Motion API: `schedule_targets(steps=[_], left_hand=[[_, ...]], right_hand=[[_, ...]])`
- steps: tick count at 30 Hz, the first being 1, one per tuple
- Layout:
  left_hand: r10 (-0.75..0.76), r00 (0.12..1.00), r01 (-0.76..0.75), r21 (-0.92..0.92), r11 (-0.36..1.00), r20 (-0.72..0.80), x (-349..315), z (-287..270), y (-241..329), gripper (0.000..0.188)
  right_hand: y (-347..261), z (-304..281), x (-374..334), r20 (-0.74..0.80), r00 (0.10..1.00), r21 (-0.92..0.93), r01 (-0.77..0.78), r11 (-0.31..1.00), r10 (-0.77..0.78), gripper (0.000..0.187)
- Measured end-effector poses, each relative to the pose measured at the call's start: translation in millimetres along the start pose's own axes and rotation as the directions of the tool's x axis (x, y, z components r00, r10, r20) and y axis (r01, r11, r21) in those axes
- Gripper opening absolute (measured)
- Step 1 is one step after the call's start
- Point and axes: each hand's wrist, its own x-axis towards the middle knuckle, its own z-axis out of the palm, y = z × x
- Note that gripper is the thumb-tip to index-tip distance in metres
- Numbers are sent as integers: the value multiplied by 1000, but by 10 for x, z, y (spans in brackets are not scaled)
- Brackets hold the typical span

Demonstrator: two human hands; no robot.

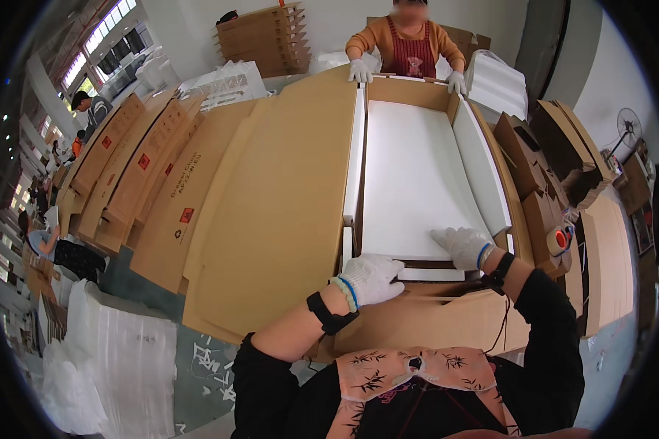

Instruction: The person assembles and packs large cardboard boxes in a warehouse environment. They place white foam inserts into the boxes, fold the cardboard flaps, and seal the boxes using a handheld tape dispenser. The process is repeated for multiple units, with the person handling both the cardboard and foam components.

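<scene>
A long open cardboard box (373, 89) lies in front of me, holding a large white panel (414, 172) with white foam along its sides. My left hand (373, 279), in a white glove, is at the near left corner. Its fingers close on the left end of a white foam strip (436, 274) at the box's near end. My right hand (463, 247), gloved too, rests on the near right part of the panel with its fingers stretched out. Along the right side leans a curved white foam piece (483, 168).
Across the box a co-worker in a red apron (415, 55) has both gloved hands at its far corners. Large cardboard flaps (271, 183) spread left. On the right are folded cartons (520, 157) and a tape roll (560, 239). Wrapped white foam (128, 358) stands at lower left.
</scene>
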Motion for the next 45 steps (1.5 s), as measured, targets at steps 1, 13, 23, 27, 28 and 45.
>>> schedule_targets(steps=[1, 13, 23, 27, 28, 45], left_hand=[[-46, 997, 48, -44, 998, 54, 9, -104, 72, 28], [-375, 861, 363, -100, 926, -343, -1403, -1071, 486, 46], [-874, 235, 682, -569, 460, -426, -2746, -805, 1062, 36], [-838, 248, 651, -556, 516, -487, -3458, 46, 701, 31], [-893, 181, 672, -611, 418, -412, -3627, 229, 705, 36], [-964, 148, 785, -567, 250, -220, -3530, 1109, 1026, 29]], right_hand=[[126, 68, 132, 106, 991, 11, 76, 997, -76, 88], [-843, 540, 1533, 285, 849, -28, 472, 881, -445, 37], [503, 1156, 1212, 790, 392, -13, 779, 627, -471, 38], [1351, 2292, 1119, 662, 257, 391, 683, 617, -704, 37], [1319, 2288, 1156, 705, 299, 316, 679, 663, -643, 37], [571, 88, -667, -420, 840, 288, 483, 827, -344, 52]])
